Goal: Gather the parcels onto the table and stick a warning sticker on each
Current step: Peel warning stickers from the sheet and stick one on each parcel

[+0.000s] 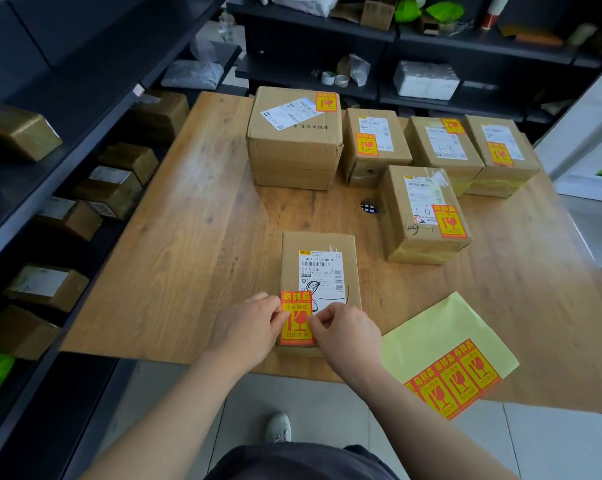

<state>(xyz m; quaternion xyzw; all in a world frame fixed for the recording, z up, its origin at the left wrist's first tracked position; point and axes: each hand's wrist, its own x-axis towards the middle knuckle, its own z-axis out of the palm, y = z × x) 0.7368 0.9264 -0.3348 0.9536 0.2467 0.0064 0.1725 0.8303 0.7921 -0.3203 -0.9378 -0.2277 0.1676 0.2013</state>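
Storeroom tabletop [188,237]: five parcels [294,140] toward far-right corner stickered | sixth parcel [318,265] at near edge, your left hand [247,327] and right hand [344,332] each pinch its sticker [296,317] | shelf boxes [46,285] probably still to fetch

Both hands – left hand [247,327] & right hand [344,329] – pinch warning sticker [297,317] over near parcel [318,268].

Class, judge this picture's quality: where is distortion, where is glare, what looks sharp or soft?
Head view: wide-angle distortion bows the table edges and left shelving; pale glare lies on the table's left half; the warning sticker between left hand and right hand reads sharp; back shelves look soft.
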